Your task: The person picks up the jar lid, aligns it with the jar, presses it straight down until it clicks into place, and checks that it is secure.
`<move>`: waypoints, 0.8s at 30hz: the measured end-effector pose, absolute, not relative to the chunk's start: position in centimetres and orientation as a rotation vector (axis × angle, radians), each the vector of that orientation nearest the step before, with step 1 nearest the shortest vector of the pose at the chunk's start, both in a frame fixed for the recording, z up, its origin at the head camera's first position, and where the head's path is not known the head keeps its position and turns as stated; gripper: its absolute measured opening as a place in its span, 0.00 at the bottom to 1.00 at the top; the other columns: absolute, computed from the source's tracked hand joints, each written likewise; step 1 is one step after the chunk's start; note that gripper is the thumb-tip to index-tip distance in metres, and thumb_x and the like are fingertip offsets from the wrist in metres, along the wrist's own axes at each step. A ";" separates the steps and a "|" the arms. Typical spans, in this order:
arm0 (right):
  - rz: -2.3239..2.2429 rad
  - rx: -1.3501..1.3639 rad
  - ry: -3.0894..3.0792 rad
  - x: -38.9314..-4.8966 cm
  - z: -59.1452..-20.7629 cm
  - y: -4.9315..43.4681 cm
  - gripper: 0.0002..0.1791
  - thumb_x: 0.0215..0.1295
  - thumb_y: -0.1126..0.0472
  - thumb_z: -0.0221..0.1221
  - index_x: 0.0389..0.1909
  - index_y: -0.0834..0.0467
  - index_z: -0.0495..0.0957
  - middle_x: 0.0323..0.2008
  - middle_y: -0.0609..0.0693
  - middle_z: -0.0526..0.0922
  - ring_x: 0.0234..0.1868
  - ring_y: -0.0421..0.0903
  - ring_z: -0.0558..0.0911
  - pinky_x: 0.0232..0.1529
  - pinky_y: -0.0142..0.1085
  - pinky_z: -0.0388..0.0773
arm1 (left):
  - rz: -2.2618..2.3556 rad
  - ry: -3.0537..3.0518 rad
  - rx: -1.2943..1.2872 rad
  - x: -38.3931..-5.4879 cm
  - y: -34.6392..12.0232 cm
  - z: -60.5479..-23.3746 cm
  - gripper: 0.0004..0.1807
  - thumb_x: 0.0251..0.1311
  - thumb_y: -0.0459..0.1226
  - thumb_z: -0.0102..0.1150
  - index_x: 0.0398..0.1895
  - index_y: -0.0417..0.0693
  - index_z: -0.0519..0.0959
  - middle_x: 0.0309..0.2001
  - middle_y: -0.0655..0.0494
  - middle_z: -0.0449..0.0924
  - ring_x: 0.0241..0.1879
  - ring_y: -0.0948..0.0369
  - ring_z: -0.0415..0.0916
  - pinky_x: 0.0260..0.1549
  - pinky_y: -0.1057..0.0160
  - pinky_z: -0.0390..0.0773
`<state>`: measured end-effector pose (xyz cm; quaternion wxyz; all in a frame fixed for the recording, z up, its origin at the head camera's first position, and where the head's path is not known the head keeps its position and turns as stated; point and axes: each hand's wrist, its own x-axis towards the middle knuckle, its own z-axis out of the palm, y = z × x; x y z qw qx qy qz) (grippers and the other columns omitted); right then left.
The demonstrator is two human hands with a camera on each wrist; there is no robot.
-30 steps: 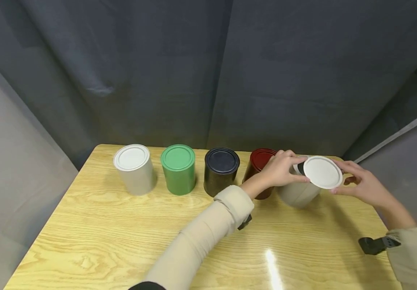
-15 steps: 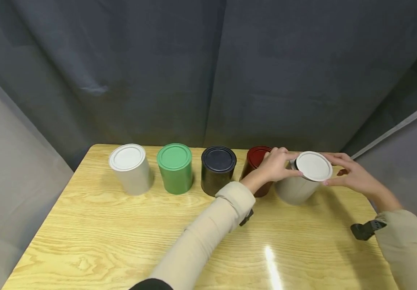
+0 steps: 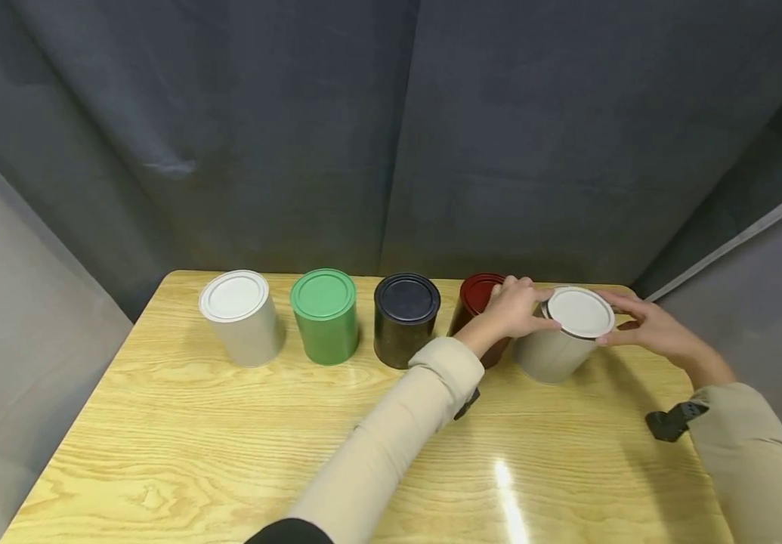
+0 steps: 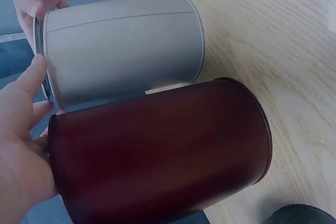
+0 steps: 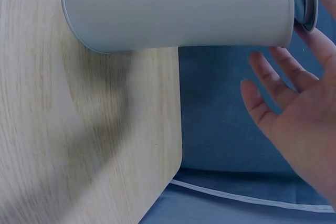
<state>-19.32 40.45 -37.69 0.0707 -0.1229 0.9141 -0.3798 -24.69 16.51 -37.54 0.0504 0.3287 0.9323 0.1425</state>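
A white round lid (image 3: pixel 580 313) sits over the mouth of the pale grey can (image 3: pixel 551 355) at the table's right end. My left hand (image 3: pixel 516 308) pinches the lid's left edge between thumb and fingers, while my right hand (image 3: pixel 659 332) grips the opposite edge. Seen from the left wrist, a narrow gap separates the lid (image 4: pixel 38 40) from the can's rim. The right wrist view has that gap too, with the lid (image 5: pixel 313 10) slightly tilted. Beside my left hand stands a dark red can (image 4: pixel 163 153), its lid partly hidden by that hand.
Left of the red can, a black can (image 3: pixel 407 321), a green can (image 3: pixel 325 317) and a white can (image 3: pixel 242 321) stand in a row, all lidded. The wooden table (image 3: pixel 227 453) ends at dark curtains (image 3: pixel 261 136) behind them.
Both hands have brought the lid down and left onto the grey can's top; it was raised, tilted and off to the right. The camera view has shifted slightly.
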 end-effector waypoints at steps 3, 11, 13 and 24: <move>-1.157 -0.333 2.718 -19.4 -37.9 40.5 0.41 0.55 0.61 0.63 0.68 0.60 0.54 0.51 0.34 0.64 0.46 0.27 0.66 0.38 0.26 0.70 | 0.405 2.835 0.983 -24.7 16.6 -37.5 0.36 0.51 0.64 0.52 0.65 0.70 0.61 0.50 0.66 0.68 0.47 0.65 0.57 0.35 0.69 0.56; -1.210 -0.417 2.698 -19.5 -38.6 40.5 0.39 0.56 0.63 0.62 0.67 0.63 0.55 0.52 0.31 0.64 0.46 0.31 0.68 0.39 0.26 0.70 | 0.392 2.807 0.972 -24.8 16.7 -37.2 0.36 0.51 0.63 0.52 0.65 0.68 0.62 0.55 0.68 0.68 0.47 0.65 0.56 0.35 0.69 0.55; -1.215 -0.419 2.691 -19.5 -38.6 40.4 0.39 0.56 0.63 0.62 0.67 0.62 0.55 0.53 0.31 0.64 0.47 0.31 0.67 0.39 0.26 0.69 | 0.385 2.803 0.973 -24.8 16.7 -37.2 0.36 0.51 0.63 0.52 0.65 0.68 0.63 0.56 0.68 0.67 0.47 0.65 0.57 0.36 0.69 0.56; -1.256 -0.387 2.636 -19.3 -38.8 40.5 0.40 0.59 0.64 0.60 0.69 0.61 0.50 0.56 0.35 0.60 0.49 0.31 0.63 0.40 0.24 0.67 | 0.340 2.792 0.969 -24.9 16.9 -37.3 0.36 0.52 0.64 0.50 0.66 0.68 0.60 0.60 0.68 0.64 0.48 0.65 0.55 0.37 0.68 0.55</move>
